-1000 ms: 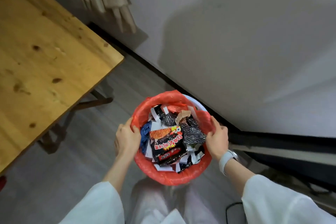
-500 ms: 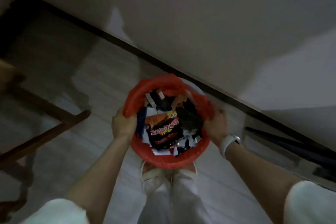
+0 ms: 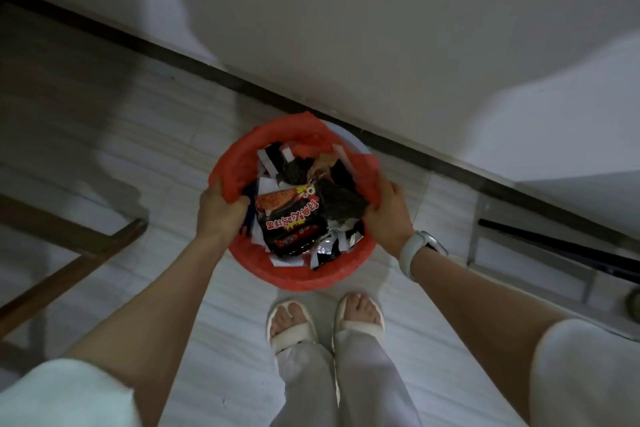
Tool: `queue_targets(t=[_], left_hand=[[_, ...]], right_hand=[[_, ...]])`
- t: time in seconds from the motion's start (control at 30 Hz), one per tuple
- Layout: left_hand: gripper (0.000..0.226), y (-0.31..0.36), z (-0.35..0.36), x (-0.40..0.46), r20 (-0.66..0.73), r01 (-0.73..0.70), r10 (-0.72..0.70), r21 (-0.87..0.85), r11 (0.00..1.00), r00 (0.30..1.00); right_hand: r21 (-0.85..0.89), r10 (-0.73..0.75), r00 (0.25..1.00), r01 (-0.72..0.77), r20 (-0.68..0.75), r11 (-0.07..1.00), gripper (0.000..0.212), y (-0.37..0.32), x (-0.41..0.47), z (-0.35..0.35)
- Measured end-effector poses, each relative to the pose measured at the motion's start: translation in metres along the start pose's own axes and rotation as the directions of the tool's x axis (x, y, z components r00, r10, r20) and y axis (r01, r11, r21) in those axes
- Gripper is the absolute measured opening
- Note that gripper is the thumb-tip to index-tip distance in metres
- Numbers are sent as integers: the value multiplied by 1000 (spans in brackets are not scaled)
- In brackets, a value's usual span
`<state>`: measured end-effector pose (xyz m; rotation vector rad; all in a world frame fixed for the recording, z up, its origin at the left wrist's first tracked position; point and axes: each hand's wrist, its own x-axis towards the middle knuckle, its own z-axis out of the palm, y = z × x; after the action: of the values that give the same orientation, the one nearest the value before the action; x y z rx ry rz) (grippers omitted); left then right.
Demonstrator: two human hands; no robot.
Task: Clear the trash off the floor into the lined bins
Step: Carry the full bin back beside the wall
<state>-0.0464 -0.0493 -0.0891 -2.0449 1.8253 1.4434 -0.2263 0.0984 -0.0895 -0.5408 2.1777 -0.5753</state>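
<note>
A round bin with a red liner point(image 3: 304, 274) sits low over the pale floor, close to the wall's dark skirting. It holds a black and red noodle wrapper point(image 3: 290, 218), dark crumpled packets and several white paper strips. My left hand point(image 3: 219, 211) grips the liner and rim on the bin's left side. My right hand point(image 3: 387, 215), with a white watch on the wrist, grips the right side. Both arms reach straight down to it.
My feet in white slippers point(image 3: 325, 321) stand just behind the bin. Wooden table legs point(image 3: 69, 253) cross the floor at the left. A dark rail and metal frame point(image 3: 554, 246) lie at the right by the wall.
The bin has gone down from waist height toward the floor next to the wall. My view has tipped downward, so the tabletop is gone and my feet show.
</note>
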Motion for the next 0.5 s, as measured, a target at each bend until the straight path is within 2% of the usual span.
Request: queue_targets(t=[0.1,0.17,0.23,0.3,0.5], left_hand=[[62,-7,-1,-13,-5,-96,100,229,969,995],[52,7,-4,-39,-9,-158,168,293,943,986],[42,29,-12,-73,5,-232,242,308,923,970],[42,44,-20,-104,3,-298,313,315,901,950],[44,90,-66,-234,94,-410,399,261,874,912]], right_hand=[[-19,-25,1000,25,6,1000,57,-5,-21,-7],[-1,0,1000,0,-9,1000,47,-13,-42,-18],[54,33,999,-31,-31,998,38,-29,-71,-35],[126,38,998,-31,-56,992,35,-47,-103,-56],[234,174,980,-147,-96,961,40,-78,-222,-111]])
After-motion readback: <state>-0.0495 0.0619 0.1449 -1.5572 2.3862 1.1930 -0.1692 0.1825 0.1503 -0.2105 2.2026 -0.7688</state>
